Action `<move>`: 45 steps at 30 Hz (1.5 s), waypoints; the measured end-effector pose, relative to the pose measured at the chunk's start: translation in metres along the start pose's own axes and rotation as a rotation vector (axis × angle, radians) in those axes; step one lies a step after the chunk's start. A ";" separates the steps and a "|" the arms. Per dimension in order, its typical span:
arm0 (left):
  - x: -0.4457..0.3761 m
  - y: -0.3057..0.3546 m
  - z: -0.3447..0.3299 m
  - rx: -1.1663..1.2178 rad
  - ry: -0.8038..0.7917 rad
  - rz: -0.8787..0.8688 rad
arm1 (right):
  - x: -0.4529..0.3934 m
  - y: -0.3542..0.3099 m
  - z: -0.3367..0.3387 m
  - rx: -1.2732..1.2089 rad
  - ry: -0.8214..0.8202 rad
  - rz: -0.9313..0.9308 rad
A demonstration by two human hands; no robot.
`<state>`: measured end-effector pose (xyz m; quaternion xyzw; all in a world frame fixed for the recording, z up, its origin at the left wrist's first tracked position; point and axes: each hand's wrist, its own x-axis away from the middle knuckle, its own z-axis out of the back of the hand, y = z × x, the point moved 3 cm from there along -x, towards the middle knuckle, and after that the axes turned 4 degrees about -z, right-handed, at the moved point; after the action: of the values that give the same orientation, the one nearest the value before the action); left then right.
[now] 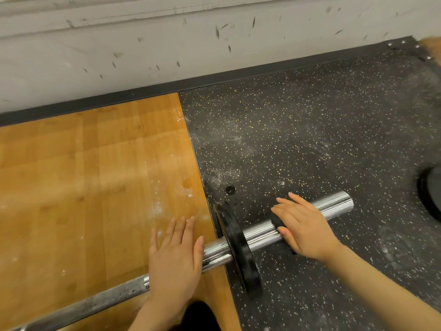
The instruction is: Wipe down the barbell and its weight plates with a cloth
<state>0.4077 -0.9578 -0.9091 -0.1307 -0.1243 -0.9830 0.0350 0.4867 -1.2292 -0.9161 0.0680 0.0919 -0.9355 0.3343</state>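
Observation:
A chrome barbell (pixel 334 204) lies on the floor, running from the lower left to the right. One small black weight plate (pixel 239 252) sits on its sleeve. My left hand (pixel 175 256) rests flat on the bar just left of the plate, fingers straight. On the sleeve right of the plate, my right hand (pixel 300 225) presses a dark cloth (pixel 278 222) with its fingers stretched out. Only a small edge of the cloth shows under the fingers. White chalk smears the shaft at the lower left.
The bar spans a wooden platform (pixel 83 187) and speckled black rubber flooring (pixel 298 139). Another black plate (pixel 430 191) lies flat at the right edge. A scuffed white wall (pixel 167 44) runs along the back. Chalk dust dots the floor.

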 end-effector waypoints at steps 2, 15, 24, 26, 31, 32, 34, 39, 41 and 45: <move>-0.002 0.000 0.002 0.010 -0.005 0.001 | 0.000 0.000 -0.001 -0.007 0.004 -0.010; -0.007 -0.014 0.008 0.151 0.041 -0.036 | -0.010 0.000 -0.006 0.016 0.087 -0.016; 0.011 -0.009 0.014 0.067 -0.052 -0.091 | -0.017 -0.002 -0.005 0.025 0.107 -0.057; 0.018 -0.007 0.007 0.034 -0.052 -0.132 | -0.021 -0.002 -0.004 0.006 0.102 -0.079; 0.003 -0.015 0.001 -0.034 0.014 -0.223 | -0.026 0.001 -0.004 -0.088 0.138 -0.132; 0.000 -0.016 0.001 -0.042 0.011 -0.240 | -0.027 0.002 -0.003 -0.119 0.152 -0.154; -0.005 -0.018 0.002 -0.041 0.001 -0.240 | -0.029 0.006 0.000 -0.169 0.199 -0.206; -0.022 -0.022 0.012 -0.036 0.045 -0.199 | -0.043 0.019 0.007 -0.136 0.194 -0.274; -0.029 -0.024 0.017 -0.014 0.057 -0.188 | -0.050 0.016 0.006 -0.045 0.139 -0.242; -0.046 -0.029 0.027 -0.003 0.098 -0.168 | -0.061 0.001 -0.006 0.000 -0.012 -0.238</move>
<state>0.4554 -0.9211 -0.9033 -0.0717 -0.1313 -0.9879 -0.0418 0.5342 -1.1914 -0.9107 0.0511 0.0975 -0.9690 0.2214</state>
